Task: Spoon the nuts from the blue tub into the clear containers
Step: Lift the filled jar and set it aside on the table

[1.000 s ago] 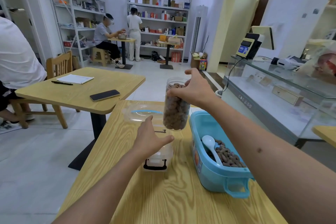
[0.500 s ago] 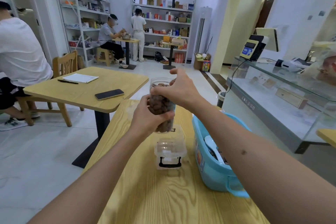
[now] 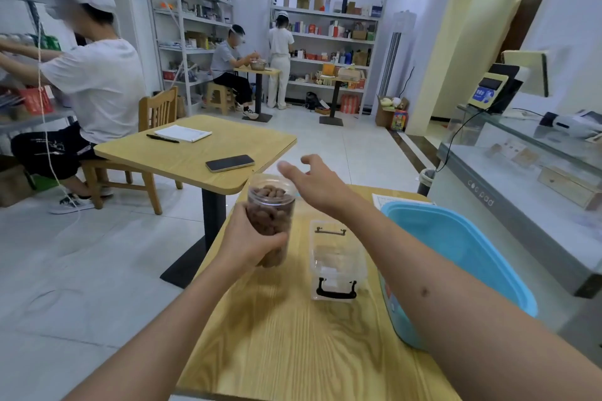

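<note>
A clear round jar (image 3: pixel 271 205) full of brown nuts is held upright over the left part of the wooden table (image 3: pixel 293 352). My left hand (image 3: pixel 249 242) is wrapped around its lower half. Just past the jar's rim, my right hand (image 3: pixel 314 182) hovers with fingers spread and nothing in it. A clear rectangular container (image 3: pixel 335 262) with black clip handles stands to the right of the jar. The blue tub (image 3: pixel 462 257) sits at the table's right edge; my right forearm hides its inside, so no nuts or spoon show there.
A second wooden table (image 3: pixel 195 156) with a phone (image 3: pixel 230 163), a notepad and a pen stands ahead on the left. A glass counter (image 3: pixel 521 172) runs along the right. A person sits on a chair at the left; two more people are at the far shelves.
My right hand has let go of the jar's top and moved off to the right, open. My left hand now holds the jar alone. The view has turned left.
</note>
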